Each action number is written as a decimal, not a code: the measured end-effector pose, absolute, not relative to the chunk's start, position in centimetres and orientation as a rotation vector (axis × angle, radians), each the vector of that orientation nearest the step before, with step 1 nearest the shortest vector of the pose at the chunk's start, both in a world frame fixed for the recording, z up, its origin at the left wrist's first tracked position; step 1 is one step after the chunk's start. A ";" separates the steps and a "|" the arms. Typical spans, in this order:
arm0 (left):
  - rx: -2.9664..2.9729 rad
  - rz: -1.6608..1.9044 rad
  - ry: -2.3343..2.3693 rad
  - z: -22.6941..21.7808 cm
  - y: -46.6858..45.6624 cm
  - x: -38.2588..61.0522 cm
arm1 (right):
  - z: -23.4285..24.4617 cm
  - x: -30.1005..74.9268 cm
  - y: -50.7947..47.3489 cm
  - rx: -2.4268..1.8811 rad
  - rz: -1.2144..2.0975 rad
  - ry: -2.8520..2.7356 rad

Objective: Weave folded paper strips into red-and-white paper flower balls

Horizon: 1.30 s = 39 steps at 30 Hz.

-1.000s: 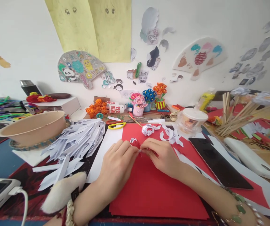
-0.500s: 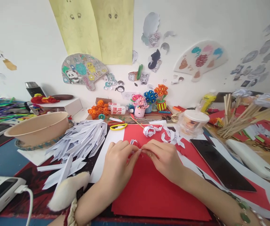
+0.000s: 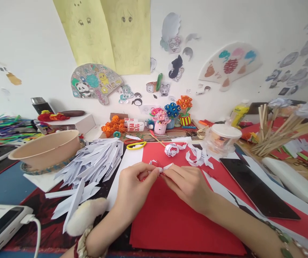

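Over the red paper sheets [image 3: 181, 222], both my hands meet, fingertips nearly touching. My left hand [image 3: 135, 188] is closed, thumb and forefinger pinching a small piece of white paper [image 3: 168, 166]. My right hand [image 3: 190, 184] is closed on the same piece, whose pointed end sticks up above the fingers. Its lower part is hidden by the fingertips. Just behind the left fingers shows a little white and red paper bit [image 3: 154, 163]; whether it joins the held piece I cannot tell. Beyond lies a white paper flower [image 3: 171, 149] on a stick, beside loose curled strips [image 3: 197, 157].
Folded white paper strips [image 3: 95, 161] are heaped left, near a beige basin [image 3: 46, 147] and a white fuzzy object [image 3: 85, 216]. Yellow-handled scissors [image 3: 136, 145] lie behind. On the right are a dark phone [image 3: 258, 190], a lidded cup [image 3: 224, 138] and wooden sticks [image 3: 274, 132].
A pointed white paper end now shows above my right fingers, and that hand's fingers lie flatter. The whole view has shifted slightly.
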<state>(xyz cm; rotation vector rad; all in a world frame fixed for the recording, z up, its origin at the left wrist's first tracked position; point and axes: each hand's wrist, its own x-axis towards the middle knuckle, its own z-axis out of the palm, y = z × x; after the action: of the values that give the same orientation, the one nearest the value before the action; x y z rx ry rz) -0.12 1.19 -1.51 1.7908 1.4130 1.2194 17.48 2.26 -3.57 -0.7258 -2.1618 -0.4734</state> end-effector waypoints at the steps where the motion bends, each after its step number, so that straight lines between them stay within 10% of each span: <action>1: 1.766 1.203 1.419 -1.4 1.2 -0.2 | -3.5 17.5 2.3 -0.722 -0.461 -2.168; 39: 2.538 1.057 1.289 -1.8 1.4 -1.2 | -3.5 18.5 3.0 -0.873 0.312 -2.081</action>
<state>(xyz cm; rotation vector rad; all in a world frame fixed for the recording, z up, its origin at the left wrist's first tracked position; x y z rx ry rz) -1.17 1.42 -1.85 2.5385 1.2893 1.0572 18.49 3.02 -3.51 -0.8734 -2.0813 0.3121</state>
